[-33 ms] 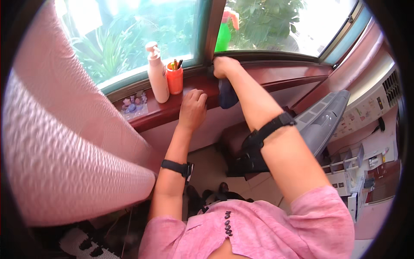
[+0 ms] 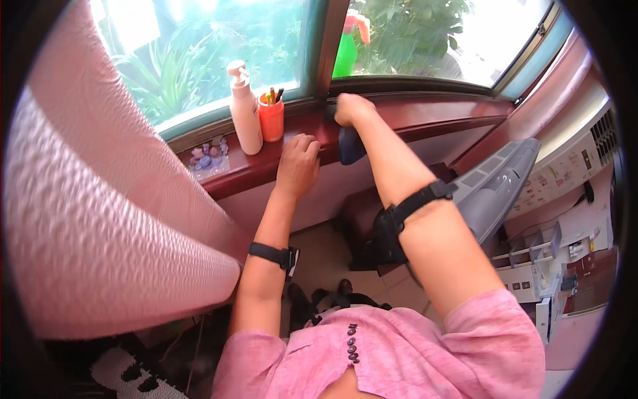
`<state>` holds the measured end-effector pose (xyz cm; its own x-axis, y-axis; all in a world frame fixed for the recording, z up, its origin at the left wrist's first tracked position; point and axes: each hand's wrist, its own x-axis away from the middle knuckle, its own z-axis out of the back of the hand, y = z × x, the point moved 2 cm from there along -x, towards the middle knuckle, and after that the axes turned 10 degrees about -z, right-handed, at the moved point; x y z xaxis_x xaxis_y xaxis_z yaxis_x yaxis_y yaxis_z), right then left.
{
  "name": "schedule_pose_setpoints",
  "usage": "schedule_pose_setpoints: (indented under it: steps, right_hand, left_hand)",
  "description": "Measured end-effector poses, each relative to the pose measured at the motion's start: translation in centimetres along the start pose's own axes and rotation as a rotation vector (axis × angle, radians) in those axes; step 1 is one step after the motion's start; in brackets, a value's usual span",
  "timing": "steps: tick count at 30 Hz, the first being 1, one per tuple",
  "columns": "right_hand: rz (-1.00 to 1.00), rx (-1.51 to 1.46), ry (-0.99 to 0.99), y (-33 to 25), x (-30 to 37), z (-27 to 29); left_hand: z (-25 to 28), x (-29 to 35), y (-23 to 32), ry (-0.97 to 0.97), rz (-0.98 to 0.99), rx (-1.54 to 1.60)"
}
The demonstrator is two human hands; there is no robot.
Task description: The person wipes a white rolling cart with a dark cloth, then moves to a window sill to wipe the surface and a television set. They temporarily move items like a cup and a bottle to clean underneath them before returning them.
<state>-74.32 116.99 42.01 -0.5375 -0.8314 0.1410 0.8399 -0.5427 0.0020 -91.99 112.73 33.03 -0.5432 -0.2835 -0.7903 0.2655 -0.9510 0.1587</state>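
My right hand is closed on a dark blue cloth at the foot of the window's upright frame. Part of the cloth hangs over the front edge of the dark red windowsill. My left hand rests on the sill's edge, back upward, its fingers loosely bent and holding nothing. Just beyond it stand a pale pink pump bottle and an orange-red cup with pens or similar sticks in it.
Small purple and blue ornaments sit at the sill's left end. A pink curtain hangs at the left. Outside the glass is a green spray bottle with a reddish head. A grey slatted object stands to the right of my right forearm.
My right hand, with the cloth in it, has shifted slightly toward me, away from the window track. My left hand stays on the sill's edge.
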Motion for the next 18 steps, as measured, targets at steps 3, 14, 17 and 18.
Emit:
schedule_pose_setpoints:
  steps: [3,14,17,18]
  right_hand:
    - [-0.284,-0.393,0.27,2.4,3.2,-4.0]
    - [-0.134,-0.496,0.522,0.7,11.0,-11.9]
    - [0.118,-0.407,0.406,-4.3,14.3,-13.8]
    - [0.217,-0.418,0.327,-5.5,15.0,-13.9]
  left_hand:
    - [0.8,1.1,1.1,0.076,0.073,-0.138]
    - [5.4,7.1,1.8,0.201,0.358,-0.329]
    - [5.6,7.6,1.8,0.297,0.394,-0.261]
    - [5.9,7.8,1.8,0.302,0.397,-0.24]
